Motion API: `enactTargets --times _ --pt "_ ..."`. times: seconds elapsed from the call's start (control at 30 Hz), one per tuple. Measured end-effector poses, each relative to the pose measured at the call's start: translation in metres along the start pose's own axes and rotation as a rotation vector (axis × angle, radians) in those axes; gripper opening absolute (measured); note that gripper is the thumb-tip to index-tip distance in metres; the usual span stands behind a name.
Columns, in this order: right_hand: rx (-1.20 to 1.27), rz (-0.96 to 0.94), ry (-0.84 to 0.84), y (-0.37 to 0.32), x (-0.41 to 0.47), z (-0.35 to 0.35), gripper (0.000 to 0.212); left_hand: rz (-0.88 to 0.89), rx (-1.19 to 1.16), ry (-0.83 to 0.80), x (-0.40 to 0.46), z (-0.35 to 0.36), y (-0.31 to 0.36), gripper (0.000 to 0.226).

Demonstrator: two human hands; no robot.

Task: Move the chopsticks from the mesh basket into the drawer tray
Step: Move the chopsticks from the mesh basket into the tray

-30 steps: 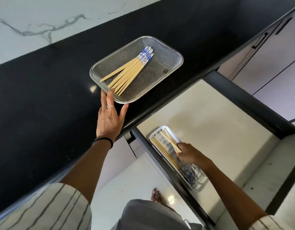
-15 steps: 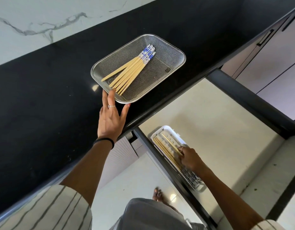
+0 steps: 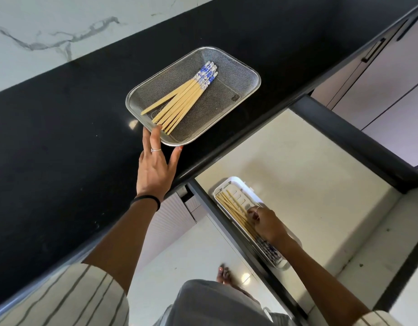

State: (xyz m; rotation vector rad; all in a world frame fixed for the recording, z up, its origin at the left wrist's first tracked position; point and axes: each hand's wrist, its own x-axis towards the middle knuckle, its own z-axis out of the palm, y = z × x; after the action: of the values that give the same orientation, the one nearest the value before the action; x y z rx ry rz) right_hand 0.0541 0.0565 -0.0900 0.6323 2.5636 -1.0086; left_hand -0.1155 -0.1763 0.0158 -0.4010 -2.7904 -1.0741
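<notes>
Chopsticks (image 3: 183, 100) are split between two spots right now: a fanned bunch with blue-patterned tops sits in the mesh basket (image 3: 248, 74), tips pointing toward the near-left corner, while a second lot (image 3: 231, 208) already lies lengthwise in the white drawer tray (image 3: 236, 182). Only one view here, the head cam looking down. The basket sits on the black countertop (image 3: 62, 137) pretty close to its front edge, with plenty of bare counter to the left and behind it up to the marble wall (image 3: 38, 24). The left hand (image 3: 155, 165) has straight fingers resting on the basket's near rim, thumb spread out to the side, not gripping anything. Down below, the open drawer (image 3: 309, 184) has the tray tucked hard against its left wall, and loads of bare drawer floor off to the right of it. The right hand (image 3: 265, 223) is down in the tray with fingers curled over the chopsticks there; can't tell for sure if it's actually pinching them or just touching. Both hands are well apart, one up on the counter, one in the drawer.
</notes>
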Motion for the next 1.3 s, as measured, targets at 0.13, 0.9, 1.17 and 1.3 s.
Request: enactTargets --times 0.13,0.9,1.17,1.3 --pt "0.001 -0.024 -0.051 0.002 -0.002 0.003 0.031 0.005 -0.001 -0.006 0.000 0.000 0.000 0.064" --pt "0.046 0.028 -0.045 0.006 -0.021 0.003 0.023 0.009 0.003 -0.010 0.000 -0.001 0.000 0.063" --pt "0.027 0.026 -0.043 0.011 -0.028 0.003 0.030 -0.001 0.002 -0.006 0.000 -0.001 0.000 0.063" --pt "0.027 -0.002 0.001 0.008 -0.032 0.008 0.026 0.003 0.002 0.000 0.000 -0.001 0.000 0.063"
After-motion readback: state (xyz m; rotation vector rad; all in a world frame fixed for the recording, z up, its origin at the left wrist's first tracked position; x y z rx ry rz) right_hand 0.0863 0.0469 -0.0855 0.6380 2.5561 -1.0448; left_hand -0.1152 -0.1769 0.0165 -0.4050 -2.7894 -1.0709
